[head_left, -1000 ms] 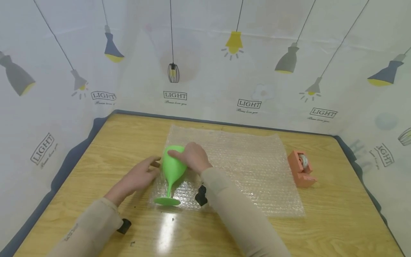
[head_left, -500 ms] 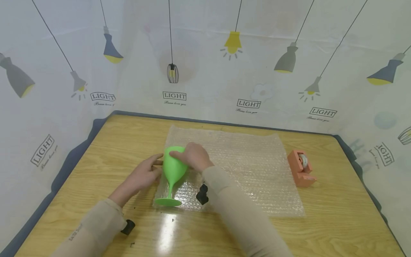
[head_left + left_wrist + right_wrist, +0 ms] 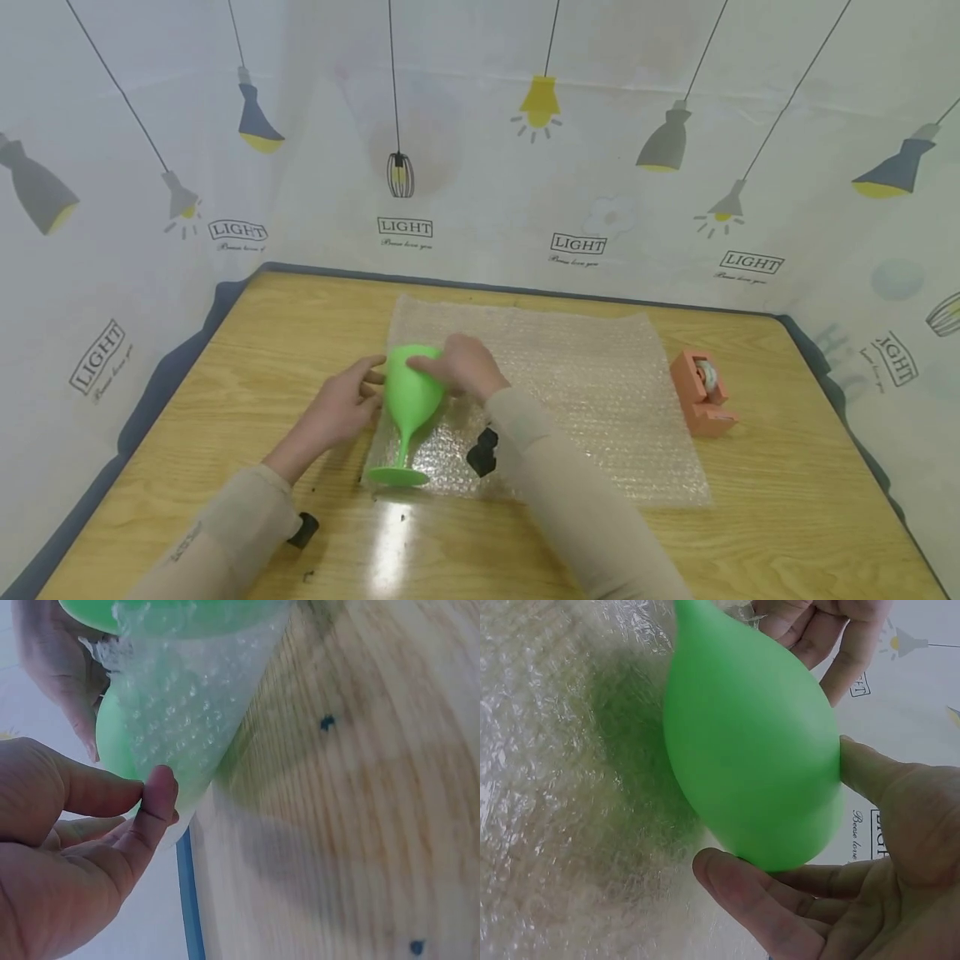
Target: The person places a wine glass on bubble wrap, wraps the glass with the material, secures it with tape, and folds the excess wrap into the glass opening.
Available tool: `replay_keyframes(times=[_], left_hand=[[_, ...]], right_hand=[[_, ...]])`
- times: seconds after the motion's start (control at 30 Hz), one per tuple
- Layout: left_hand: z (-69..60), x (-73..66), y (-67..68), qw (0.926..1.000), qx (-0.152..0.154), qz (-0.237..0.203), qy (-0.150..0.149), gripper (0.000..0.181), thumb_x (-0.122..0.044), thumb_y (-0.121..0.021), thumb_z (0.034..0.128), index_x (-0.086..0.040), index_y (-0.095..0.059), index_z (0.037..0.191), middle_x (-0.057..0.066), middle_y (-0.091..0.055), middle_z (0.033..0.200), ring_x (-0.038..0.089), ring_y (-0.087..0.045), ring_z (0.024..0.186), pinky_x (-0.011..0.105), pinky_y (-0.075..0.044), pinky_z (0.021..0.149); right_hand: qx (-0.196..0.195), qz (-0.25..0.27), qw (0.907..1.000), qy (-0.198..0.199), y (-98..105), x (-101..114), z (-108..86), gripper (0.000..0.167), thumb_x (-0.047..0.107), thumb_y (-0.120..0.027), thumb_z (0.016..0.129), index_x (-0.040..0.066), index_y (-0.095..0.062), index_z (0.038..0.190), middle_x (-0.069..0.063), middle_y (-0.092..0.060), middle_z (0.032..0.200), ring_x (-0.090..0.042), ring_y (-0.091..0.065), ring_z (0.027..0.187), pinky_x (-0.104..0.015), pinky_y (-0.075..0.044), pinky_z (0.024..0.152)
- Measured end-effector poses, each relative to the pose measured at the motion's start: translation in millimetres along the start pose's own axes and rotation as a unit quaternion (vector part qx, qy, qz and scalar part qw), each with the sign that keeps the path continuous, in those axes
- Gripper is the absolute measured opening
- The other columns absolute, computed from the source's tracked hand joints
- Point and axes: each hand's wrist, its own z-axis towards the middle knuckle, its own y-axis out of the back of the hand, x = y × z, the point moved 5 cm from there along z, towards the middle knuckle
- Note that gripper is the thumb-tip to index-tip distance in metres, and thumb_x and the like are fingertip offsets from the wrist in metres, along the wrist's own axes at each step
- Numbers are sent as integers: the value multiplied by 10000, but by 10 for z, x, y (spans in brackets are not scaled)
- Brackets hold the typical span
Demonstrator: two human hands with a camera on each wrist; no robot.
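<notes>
A bright green goblet (image 3: 413,392) lies over the left part of a clear bubble wrap sheet (image 3: 570,400), its round foot toward me. My right hand (image 3: 467,365) holds the bowl near its rim; the right wrist view shows the thumb on one side and fingers (image 3: 742,889) on the other. At the goblet's left is my left hand (image 3: 345,404). Seen from the left wrist, its thumb and a finger pinch the edge of the bubble wrap (image 3: 180,712), which stands up against the goblet's side. Part of the goblet shows through the wrap.
An orange tape dispenser (image 3: 701,396) with a roll of tape stands right of the sheet on the wooden table (image 3: 787,500). A white curtain (image 3: 480,167) printed with lamps encloses the table's back and sides. Small dark marks dot the tabletop near the left sleeve.
Both hands and the goblet have shifted slightly to the right. The right hand keeps its hold on the bowl. The tape dispenser stays in place.
</notes>
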Motion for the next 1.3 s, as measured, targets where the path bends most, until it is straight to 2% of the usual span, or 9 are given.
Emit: replay_keyframes(times=[0.17, 0.4, 0.67, 0.87, 1.07, 1.3], left_hand=[[45, -5, 18, 9999, -96, 134, -27, 604, 48, -583, 974, 57, -369, 1539, 279, -632, 1332, 381, -680, 1103, 449, -618, 883], [109, 5, 37, 9994, -240, 223, -127, 590, 50, -641, 945, 49, -443, 1501, 243, -678, 1269, 371, -686, 1094, 474, -603, 925], [165, 38, 33, 9990, -411, 43, -145, 602, 1, -757, 901, 12, -520, 1454, 179, -710, 1195, 323, -696, 1057, 469, -596, 939], [201, 41, 16, 9985, -485, -188, -160, 584, -12, -784, 885, 14, -552, 1421, 171, -701, 1194, 322, -691, 1073, 465, -587, 962], [221, 37, -9, 9984, -263, -489, -122, 574, -18, -769, 905, 36, -539, 1429, 241, -632, 1344, 400, -647, 1196, 483, -562, 1009], [255, -44, -52, 9978, 71, -618, -220, 607, -19, -740, 923, 40, -494, 1474, 272, -528, 1472, 472, -584, 1274, 495, -556, 1010]], right_hand=[[63, 320, 9994, -97, 22, -58, -5, 517, 530, -735, 920, 25, -628, 945, -86, -631, 831, -306, -700, 840, -397, -620, 748], [182, 581, 9979, -202, 55, -128, -1, 497, 507, -739, 925, 19, -640, 938, -128, -670, 899, -335, -706, 898, -437, -618, 805], [251, 715, 9970, -171, 109, -195, -2, 580, 461, -745, 936, -69, -651, 1153, -162, -684, 1003, -329, -716, 909, -463, -610, 869], [392, 791, 9958, -243, 134, -261, 1, 509, 450, -742, 941, -30, -687, 1104, -176, -721, 1050, -301, -745, 859, -482, -597, 915], [482, 668, 9960, -334, 158, -284, -3, 480, 405, -718, 972, -46, -692, 1136, -195, -721, 1119, -285, -754, 867, -501, -574, 973], [516, 729, 9953, -379, 201, -328, -15, 472, 332, -707, 988, -71, -658, 1228, -220, -699, 1183, -277, -750, 871, -477, -588, 956]])
